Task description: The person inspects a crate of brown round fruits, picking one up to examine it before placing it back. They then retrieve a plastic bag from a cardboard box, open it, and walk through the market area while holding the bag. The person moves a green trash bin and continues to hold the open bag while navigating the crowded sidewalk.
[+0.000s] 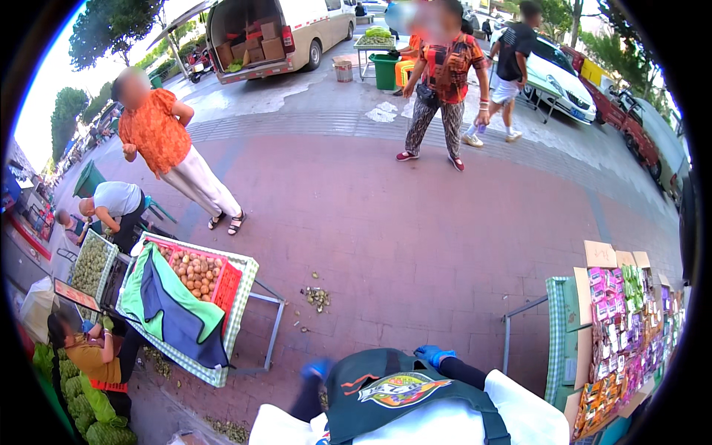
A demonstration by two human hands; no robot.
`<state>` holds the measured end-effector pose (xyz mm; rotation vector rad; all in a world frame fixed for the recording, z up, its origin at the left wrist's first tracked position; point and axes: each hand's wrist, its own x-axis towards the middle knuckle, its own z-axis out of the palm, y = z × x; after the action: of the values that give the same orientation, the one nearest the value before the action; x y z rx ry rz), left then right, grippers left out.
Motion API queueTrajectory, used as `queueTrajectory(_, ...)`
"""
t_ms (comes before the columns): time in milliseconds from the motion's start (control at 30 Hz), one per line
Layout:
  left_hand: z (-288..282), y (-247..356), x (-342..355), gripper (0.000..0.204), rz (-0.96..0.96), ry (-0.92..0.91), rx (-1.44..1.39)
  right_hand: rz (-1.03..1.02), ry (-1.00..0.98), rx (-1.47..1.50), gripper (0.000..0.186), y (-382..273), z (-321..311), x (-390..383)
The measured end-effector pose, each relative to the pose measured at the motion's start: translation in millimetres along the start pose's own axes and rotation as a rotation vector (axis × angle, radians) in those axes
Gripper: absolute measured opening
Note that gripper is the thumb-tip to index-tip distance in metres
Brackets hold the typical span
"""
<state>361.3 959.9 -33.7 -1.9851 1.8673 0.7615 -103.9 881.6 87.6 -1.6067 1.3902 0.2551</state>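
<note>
We look down on a dark green apron (386, 371) with a round coloured emblem, worn over white clothing at the lower edge; our left hand (317, 368), in a blue glove, is just off the apron's left side, blurred, so we cannot tell whether its fingers are apart or together; our right hand (430, 355), gloved in blue too, is beside the apron's upper right, and we cannot tell whether it grips anything.

To our left stands a table with a checked cover (247, 276); on it we see a red crate (228, 286) of round brown goods (197, 276), with a green and navy cloth (159, 297) draped beside and partly over it; to our right, well apart from the right hand, a stand holds rows of colourful packets (627, 319) edged with cardboard; on the reddish paving (400, 230) ahead lies a small heap of scraps (317, 298); beyond it we see a person in an orange top (156, 130), another in patterned clothes (447, 74), and an open-backed van (315, 26) carrying boxes (272, 49).
</note>
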Motion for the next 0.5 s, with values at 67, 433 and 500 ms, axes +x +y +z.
queueTrajectory(67,-15,60,-42,0.042,-0.105,-0.222,-0.404,-0.054,0.033,-0.03,0.039,-12,-3,33)
queueTrajectory(433,-57,-9,-95,0.03,-0.789,0.615,-1.636,0.008,-0.202,-0.335,0.04,-34,-62,115)
queueTrajectory(500,-18,17,-118,0.031,-0.797,0.637,-1.487,-0.02,-0.315,-0.278,0.038,-44,-77,132)
